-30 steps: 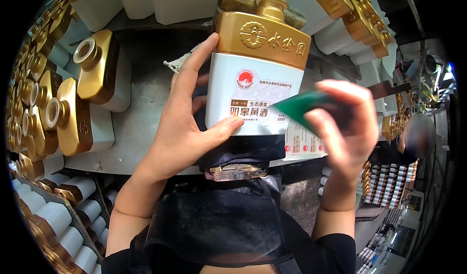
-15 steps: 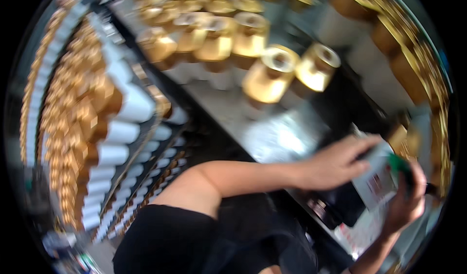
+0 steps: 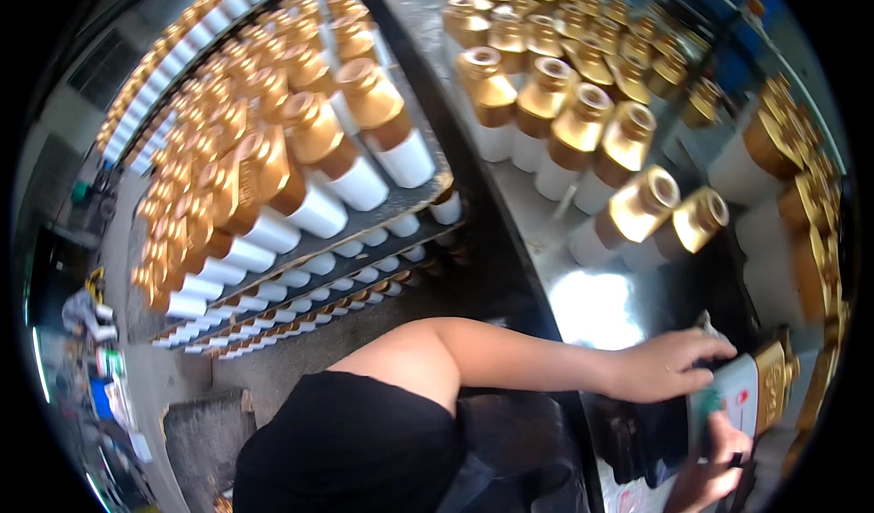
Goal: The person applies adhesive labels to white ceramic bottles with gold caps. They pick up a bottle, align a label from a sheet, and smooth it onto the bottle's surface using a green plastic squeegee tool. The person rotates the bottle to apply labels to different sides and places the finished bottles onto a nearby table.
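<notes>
A white bottle with a gold shoulder and neck (image 3: 745,387) lies tilted on its side at the lower right, with a red mark on its white wall. My left hand (image 3: 660,365) reaches across, its fingers curled over the bottle's base end. Something pale, perhaps a cloth, shows by those fingertips. Close to the bottle's printed face, my right hand (image 3: 715,466) has its fingers bent around a small green piece (image 3: 706,402). That piece is smeared by motion, so its kind is unclear. A dark ring sits on a right finger.
Gold-topped white bottles (image 3: 583,117) stand on the metal table (image 3: 537,240), two nearest my hands. More fill a tiered rack (image 3: 428,199) at left and line the right edge. Below my left hand is a black object (image 3: 637,436). A dark block (image 3: 209,440) rests on the floor.
The view has swung left, bringing more rack and floor into sight. The bottle has turned so its gold end shows at the right. Both hands remain on or beside it.
</notes>
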Demonstrator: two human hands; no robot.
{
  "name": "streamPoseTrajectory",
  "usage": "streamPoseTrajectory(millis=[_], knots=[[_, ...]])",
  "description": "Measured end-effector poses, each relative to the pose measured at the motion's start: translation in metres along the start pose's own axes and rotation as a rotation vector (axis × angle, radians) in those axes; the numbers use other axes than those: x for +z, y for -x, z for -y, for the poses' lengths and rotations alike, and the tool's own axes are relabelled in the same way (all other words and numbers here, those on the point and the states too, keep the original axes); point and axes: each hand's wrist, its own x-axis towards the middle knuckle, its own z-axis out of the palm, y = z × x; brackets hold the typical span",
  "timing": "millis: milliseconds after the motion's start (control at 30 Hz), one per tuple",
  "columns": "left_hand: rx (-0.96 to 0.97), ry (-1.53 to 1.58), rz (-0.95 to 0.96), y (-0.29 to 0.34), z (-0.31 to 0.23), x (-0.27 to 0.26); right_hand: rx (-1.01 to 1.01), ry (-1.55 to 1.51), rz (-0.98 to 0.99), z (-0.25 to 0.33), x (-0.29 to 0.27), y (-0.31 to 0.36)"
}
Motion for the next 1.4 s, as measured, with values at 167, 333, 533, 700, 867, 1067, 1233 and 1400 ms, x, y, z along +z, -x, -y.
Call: streamPoseTrajectory(millis=[167,333,533,700,867,1067,1233,1400], knots=[[0.0,-0.081,-0.051,0.008,-0.001,-0.002,0.061,-0.077,-0.304,-0.011,-0.012,-0.027],[-0.063,-0.059,0.023,-0.005,0.005,-0.01,-0.008,-0.303,0.002,0.001,-0.021,0.006],[0.025,-0.239,0.033,-0.023,0.002,0.003,-0.132,-0.016,-0.128,-0.032,-0.018,0.013],[0.08,-0.278,0.001,-0.033,0.006,0.009,0.113,-0.077,-0.189,-0.038,-0.035,0.016],[0.02,-0.215,-0.033,-0.037,0.012,0.016,-0.017,-0.189,0.014,-0.014,-0.029,0.04],[0.056,-0.216,-0.004,-0.035,0.012,0.002,-0.04,-0.078,-0.179,-0.035,-0.017,0.028],[0.027,0.025,-0.059,-0.03,0.016,-0.01,-0.025,-0.189,-0.14,-0.023,-0.005,-0.009],[0.014,0.055,-0.133,-0.024,0.015,-0.017,-0.237,0.025,-0.001,-0.003,0.003,-0.035]])
